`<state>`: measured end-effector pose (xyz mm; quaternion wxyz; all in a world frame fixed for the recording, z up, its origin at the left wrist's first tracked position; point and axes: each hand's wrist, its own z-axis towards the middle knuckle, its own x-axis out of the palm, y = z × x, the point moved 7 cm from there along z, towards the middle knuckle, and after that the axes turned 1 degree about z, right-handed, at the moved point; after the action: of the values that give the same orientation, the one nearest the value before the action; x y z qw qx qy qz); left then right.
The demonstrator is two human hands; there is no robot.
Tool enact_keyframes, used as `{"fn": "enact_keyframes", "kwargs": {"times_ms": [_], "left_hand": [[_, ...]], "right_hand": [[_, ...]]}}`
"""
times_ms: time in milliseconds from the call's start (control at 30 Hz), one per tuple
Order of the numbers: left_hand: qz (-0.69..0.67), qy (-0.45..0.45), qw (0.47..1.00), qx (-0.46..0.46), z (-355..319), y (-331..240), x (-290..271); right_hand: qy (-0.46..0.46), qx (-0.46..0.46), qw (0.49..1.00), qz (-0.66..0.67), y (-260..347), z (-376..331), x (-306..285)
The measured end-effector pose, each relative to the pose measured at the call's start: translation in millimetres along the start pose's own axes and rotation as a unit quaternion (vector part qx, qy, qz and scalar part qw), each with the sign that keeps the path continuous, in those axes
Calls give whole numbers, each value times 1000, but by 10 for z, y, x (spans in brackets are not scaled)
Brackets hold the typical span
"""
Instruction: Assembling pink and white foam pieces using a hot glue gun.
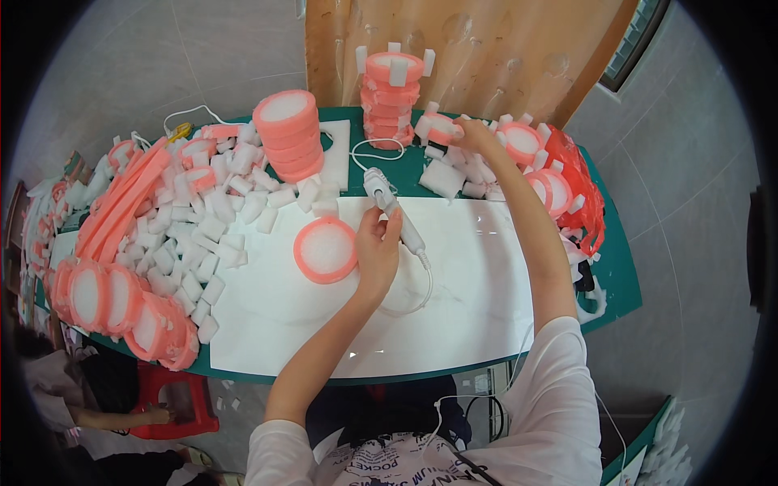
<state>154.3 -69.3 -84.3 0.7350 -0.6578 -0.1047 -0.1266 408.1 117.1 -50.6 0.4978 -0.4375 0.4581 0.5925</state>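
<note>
My left hand is over the white board, fingers closed against the head of a white corded tool that looks like a glue gun. What the fingertips pinch is too small to make out. Just left of that hand lies a round white foam disc with a pink rim, flat on the board. My right hand reaches to the far right, its fingers closed on the edge of a pink-rimmed disc with white blocks. Part of those fingers is hidden.
Loose white foam blocks heap on the left, with pink foam strips. Stacked pink-rimmed discs stand behind; another stack rises at the back. A red plastic bag lies right. Another person's hand shows lower left.
</note>
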Motion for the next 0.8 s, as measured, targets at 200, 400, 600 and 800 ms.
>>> {"fn": "enact_keyframes", "kwargs": {"times_ms": [200, 400, 600, 800], "left_hand": [[0, -7, 1000, 11, 29, 10, -32], [-26, 2, 1000, 15, 61, 23, -39], [-21, -3, 1000, 13, 64, 3, -18], [-25, -11, 1000, 7, 84, 62, -58]], "right_hand": [[-111, -21, 994, -13, 224, -250, -248], [19, -89, 992, 91, 470, -823, 62], [-25, -26, 989, 143, 475, -929, 197], [-82, 5, 985, 153, 627, -790, 368]]}}
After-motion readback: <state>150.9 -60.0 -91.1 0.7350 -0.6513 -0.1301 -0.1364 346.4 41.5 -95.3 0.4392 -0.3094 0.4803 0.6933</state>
